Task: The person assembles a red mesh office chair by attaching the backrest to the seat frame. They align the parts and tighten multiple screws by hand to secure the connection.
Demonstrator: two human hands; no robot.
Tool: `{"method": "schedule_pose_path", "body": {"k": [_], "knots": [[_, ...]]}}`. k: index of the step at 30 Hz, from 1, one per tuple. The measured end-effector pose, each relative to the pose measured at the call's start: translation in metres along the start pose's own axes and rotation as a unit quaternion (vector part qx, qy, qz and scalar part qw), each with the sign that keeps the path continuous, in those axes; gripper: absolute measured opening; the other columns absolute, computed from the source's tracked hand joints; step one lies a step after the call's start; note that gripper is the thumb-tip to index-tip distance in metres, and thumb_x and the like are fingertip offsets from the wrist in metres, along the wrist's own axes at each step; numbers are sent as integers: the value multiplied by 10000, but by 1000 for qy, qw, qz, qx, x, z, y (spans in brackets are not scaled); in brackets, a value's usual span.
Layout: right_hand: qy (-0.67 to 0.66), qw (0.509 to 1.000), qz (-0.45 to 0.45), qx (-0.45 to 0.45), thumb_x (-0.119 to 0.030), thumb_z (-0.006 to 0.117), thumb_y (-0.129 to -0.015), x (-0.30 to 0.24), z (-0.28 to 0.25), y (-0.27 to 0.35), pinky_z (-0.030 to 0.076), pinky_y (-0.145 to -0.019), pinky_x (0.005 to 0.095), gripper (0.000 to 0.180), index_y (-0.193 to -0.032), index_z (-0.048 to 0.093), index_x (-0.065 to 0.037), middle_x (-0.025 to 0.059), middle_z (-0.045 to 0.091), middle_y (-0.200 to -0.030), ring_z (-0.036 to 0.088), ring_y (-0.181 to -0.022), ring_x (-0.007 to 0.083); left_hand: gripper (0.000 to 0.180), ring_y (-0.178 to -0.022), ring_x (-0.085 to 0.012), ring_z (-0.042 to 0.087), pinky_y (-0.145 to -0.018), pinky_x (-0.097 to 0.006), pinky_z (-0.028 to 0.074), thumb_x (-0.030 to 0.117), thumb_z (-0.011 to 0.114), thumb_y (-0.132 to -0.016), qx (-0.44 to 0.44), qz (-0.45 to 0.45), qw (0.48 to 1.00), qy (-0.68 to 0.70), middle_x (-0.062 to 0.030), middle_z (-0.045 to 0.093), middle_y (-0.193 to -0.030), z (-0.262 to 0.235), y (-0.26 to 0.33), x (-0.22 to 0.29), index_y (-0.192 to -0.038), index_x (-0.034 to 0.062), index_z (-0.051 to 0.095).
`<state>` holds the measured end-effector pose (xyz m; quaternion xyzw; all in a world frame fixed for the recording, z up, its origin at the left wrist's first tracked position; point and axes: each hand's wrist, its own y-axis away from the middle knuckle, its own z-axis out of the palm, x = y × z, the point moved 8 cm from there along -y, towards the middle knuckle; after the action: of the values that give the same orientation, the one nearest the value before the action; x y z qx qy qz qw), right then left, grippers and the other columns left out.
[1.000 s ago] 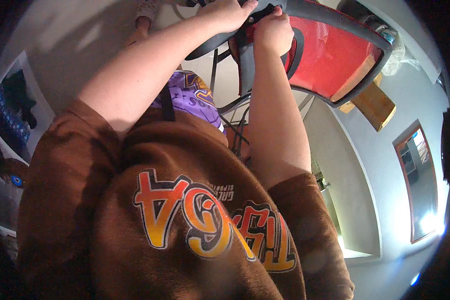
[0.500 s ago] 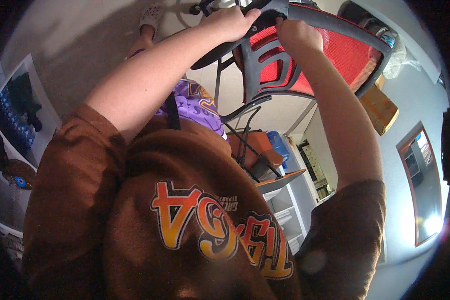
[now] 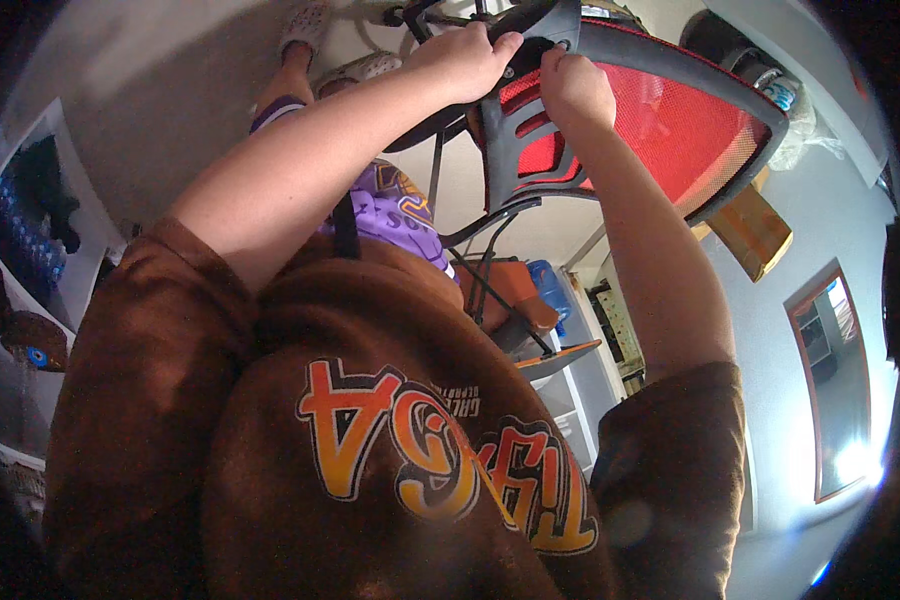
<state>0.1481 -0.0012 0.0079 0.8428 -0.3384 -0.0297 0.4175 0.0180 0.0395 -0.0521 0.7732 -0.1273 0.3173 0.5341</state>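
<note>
Both hands are clamping the red mesh chair back (image 3: 670, 120) to steady it: left hand (image 3: 465, 60) gripping the black frame (image 3: 500, 140), right hand (image 3: 570, 90) beside it.

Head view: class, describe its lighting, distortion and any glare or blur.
Head view: strong fisheye, black corners, and the chair frame bends near the rim; dim, warm light on the shirt, brighter on both forearms; white glare from the window at right; left hand and right hand sharp, shirt slightly soft.
</note>
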Motion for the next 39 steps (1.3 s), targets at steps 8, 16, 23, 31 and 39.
{"method": "schedule_pose_path", "body": {"k": [8, 16, 23, 31, 39], "knots": [[41, 996, -77, 11, -252, 412, -905, -18, -7, 18, 529, -788, 448, 345, -945, 702, -69, 170, 682, -967, 662, -893, 365, 710, -1063, -416, 582, -924, -474, 446, 609, 343, -915, 43, 31, 999, -8, -273, 616, -1091, -8, 8, -10, -1179, -19, 543], [-390, 902, -57, 176, -238, 490, -938, 25, 15, 61, 487, -797, 443, 279, -972, 633, -1, 227, 648, -895, 634, -880, 380, 646, -1104, -385, 569, -932, -435, 448, 384, 605, -850, 31, 128, 990, -44, -266, 575, -1184, -18, 23, 1, -1324, 3, 385], [-547, 820, -13, 166, -168, 655, -845, 20, 59, 91, 515, -719, 376, 176, -964, 659, -39, 167, 671, -861, 666, -809, 314, 656, -1076, -384, 591, -911, -429, 461, 428, 576, -888, 44, 104, 991, -77, -273, 598, -1143, -25, 11, 0, -1328, -20, 385], [-533, 810, -90, 226, -93, 658, -832, -3, 33, 69, 513, -716, 325, 149, -975, 694, -74, 127, 663, -876, 662, -798, 251, 602, -1212, -314, 507, -1027, -366, 358, 491, 347, -976, 52, 63, 995, 59, -241, 546, -1252, -36, 8, -13, -1296, -2, 476], [-496, 814, -166, 253, -111, 643, -797, -13, 25, 61, 493, -776, 399, 128, -907, 707, -104, 106, 659, -850, 624, -844, 308, 585, -1098, -311, 569, -961, -366, 405, 498, 370, -968, 58, 53, 996, 47, -211, 612, -1121, -38, 16, -7, -1246, 3, 512]]}}
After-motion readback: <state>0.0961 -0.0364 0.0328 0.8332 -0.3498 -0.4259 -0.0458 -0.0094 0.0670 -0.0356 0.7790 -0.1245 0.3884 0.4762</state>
